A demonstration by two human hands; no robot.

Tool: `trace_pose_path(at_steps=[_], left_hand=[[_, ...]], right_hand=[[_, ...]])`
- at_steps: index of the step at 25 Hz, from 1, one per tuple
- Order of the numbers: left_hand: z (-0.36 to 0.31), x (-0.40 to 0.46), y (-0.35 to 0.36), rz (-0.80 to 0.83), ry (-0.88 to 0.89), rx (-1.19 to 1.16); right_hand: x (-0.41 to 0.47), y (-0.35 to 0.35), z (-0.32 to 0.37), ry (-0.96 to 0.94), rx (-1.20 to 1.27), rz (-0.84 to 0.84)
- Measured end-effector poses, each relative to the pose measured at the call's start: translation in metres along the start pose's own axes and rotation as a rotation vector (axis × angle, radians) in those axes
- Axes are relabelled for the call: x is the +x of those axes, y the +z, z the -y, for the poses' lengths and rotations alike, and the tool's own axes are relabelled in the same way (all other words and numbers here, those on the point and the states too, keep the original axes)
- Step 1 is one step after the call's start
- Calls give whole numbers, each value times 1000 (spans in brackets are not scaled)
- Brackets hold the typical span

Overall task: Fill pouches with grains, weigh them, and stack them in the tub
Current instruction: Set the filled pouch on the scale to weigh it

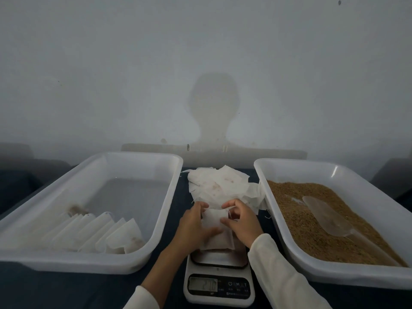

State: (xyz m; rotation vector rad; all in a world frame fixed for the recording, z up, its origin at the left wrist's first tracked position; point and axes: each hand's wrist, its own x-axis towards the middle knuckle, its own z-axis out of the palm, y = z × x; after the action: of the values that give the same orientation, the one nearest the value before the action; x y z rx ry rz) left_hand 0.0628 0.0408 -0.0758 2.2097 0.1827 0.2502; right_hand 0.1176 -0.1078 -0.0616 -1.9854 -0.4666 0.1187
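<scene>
Two hands (194, 221) (242, 221) hold pouch (215, 219); scale (219, 284) reads 210.

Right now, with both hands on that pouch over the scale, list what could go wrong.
1. Both hands, left hand and right hand, touch the pouch on the scale, so the reading may be off.
2. The pouch's top looks open; tilting it could spill grain.
3. The loose empty pouches crowd close behind and could get dragged along.

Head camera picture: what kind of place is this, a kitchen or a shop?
Probably a small packing table, not clearly either. A tub of grain with a scoop, a digital scale, and a tub lined with filled pouches suggest hand-packing work.
</scene>
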Motion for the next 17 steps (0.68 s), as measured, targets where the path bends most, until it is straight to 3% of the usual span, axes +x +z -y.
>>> trace_pose_path(at_steps=[3, 9, 12, 17], left_hand=[[-13, -7, -12, -30, 88, -41], [-46, -17, -61, -349, 272, 100], [-48, -12, -101, -424, 237, 192], [-4, 4, -177, -382, 22, 341]], right_hand=[[-3, -2, 20, -86, 85, -1], [4, 1, 86, -295, 192, -14], [19, 24, 113, -329, 221, 1], [44, 91, 138, -316, 108, 159]])
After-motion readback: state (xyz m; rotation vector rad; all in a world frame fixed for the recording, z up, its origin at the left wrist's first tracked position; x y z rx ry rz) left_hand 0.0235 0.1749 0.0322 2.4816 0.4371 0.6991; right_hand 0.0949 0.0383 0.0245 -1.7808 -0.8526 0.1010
